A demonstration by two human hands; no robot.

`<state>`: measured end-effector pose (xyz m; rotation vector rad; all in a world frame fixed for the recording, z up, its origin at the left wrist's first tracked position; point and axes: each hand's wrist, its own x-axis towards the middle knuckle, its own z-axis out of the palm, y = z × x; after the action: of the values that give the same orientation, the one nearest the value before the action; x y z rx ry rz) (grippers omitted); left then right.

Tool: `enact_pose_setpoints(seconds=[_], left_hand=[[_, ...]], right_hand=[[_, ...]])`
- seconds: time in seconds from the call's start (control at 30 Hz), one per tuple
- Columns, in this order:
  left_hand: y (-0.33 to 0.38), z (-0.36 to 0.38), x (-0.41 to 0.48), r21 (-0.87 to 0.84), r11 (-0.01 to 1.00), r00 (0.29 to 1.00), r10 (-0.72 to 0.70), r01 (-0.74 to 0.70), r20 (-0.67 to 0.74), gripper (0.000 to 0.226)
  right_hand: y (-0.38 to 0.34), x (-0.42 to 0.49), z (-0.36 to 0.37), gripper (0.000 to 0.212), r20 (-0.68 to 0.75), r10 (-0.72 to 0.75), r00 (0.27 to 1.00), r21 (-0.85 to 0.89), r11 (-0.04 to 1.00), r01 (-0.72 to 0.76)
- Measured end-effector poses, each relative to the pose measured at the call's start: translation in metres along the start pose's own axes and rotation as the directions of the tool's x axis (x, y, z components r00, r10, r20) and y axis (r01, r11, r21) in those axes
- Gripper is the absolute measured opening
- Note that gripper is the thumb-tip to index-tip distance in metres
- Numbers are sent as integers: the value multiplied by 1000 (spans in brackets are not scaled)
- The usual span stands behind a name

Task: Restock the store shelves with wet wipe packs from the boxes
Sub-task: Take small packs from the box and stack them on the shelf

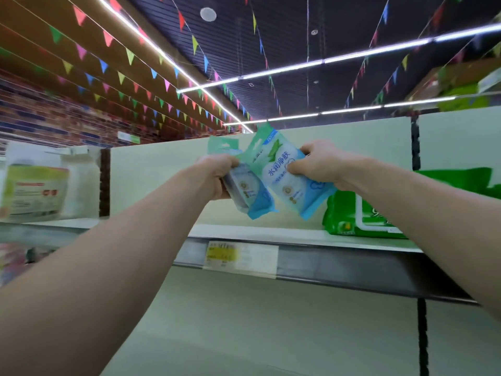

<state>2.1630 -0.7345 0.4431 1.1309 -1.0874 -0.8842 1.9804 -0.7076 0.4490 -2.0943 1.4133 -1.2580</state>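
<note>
- head view: the wet wipe pack [287, 183] looks light and soft. it is a slick plastic pouch likely to bend or slip under a loose pinch, so it is best held by its side edges or plump middle, not the thin hang tab.
- the right hand [322, 164] is clamped on that pack's right edge, thumb on the front.
- the left hand [217, 175] is curled round a second pack [252, 196], partly behind the first.
- both packs hang tilted in the air above the shelf [271, 236], just left of a green pack [360, 215] lying there.
</note>
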Motion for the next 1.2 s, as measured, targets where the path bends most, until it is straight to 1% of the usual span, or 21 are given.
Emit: enact_pose_setpoints(seconds=[0.1, 0.2, 0.33, 0.4, 0.43, 0.5, 0.57, 0.6, 0.67, 0.77, 0.8, 0.87, 0.93, 0.97, 1.03, 1.07, 1.13, 1.17, 1.2], left_hand=[[1, -10, 28, -29, 1000, 994, 7, -10, -107, 28], [5, -20, 54, -72, 997, 982, 25, -39, -189, 32], [12, -29, 80, -113, 991, 966, 45, -76, -254, 29], [17, -32, 91, -141, 987, 964, 36, -75, -262, 31], [19, -33, 96, -151, 987, 969, 21, -60, -248, 33], [20, -29, 104, -136, 990, 984, 6, -31, -180, 31], [19, -21, 109, -124, 992, 993, 5, -19, -115, 28], [18, -15, 111, -130, 991, 996, 2, -13, -84, 27], [15, -5, 113, -143, 990, 999, 2, -8, -41, 26], [9, 6, 118, -159, 987, 1000, -10, 14, 27, 26], [6, 9, 119, -163, 986, 998, -16, 26, 62, 25], [1, 12, 119, -162, 986, 993, -23, 42, 113, 20], [-1, 13, 119, -167, 984, 989, -32, 56, 146, 15], [1, 13, 119, -164, 985, 988, -30, 56, 154, 14], [5, 14, 118, -140, 989, 986, -15, 39, 165, 12], [7, 16, 116, -126, 992, 984, -7, 29, 176, 12], [8, 20, 112, -116, 993, 981, -8, 30, 192, 9], [6, 22, 111, -110, 993, 980, -11, 33, 197, 10], [3, 24, 111, -107, 994, 979, -13, 35, 202, 13]], right_hand=[[0, 12, 5, 20, 7, 4, 1000, -218, 976, -3], [-4, 24, 14, 25, 18, 2, 1000, -390, 921, 5], [-8, 41, 29, 30, 58, 52, 997, -610, 793, -5], [-6, 50, 36, 31, 117, 104, 988, -682, 731, 4], [-4, 55, 40, 31, 161, 145, 976, -700, 714, 10], [0, 64, 47, 32, 246, 235, 940, -696, 718, 3], [3, 72, 53, 32, 273, 311, 911, -691, 722, -40], [5, 77, 55, 32, 268, 325, 907, -714, 699, -39], [10, 84, 58, 30, 256, 311, 915, -781, 625, 6], [24, 91, 63, 14, 234, 239, 943, -841, 536, 73], [31, 94, 65, 14, 232, 218, 948, -854, 512, 91], [44, 99, 67, 15, 227, 211, 951, -852, 516, 89], [46, 96, 65, 13, 237, 214, 948, -836, 541, 87], [43, 93, 62, 19, 254, 232, 939, -813, 577, 78], [36, 84, 58, 45, 312, 329, 891, -763, 646, 28], [35, 81, 58, 46, 337, 355, 872, -760, 649, 30], [39, 78, 63, 30, 368, 329, 870, -804, 583, 119], [39, 78, 64, 24, 357, 306, 883, -819, 556, 138], [35, 79, 64, 22, 343, 296, 891, -823, 552, 133]])
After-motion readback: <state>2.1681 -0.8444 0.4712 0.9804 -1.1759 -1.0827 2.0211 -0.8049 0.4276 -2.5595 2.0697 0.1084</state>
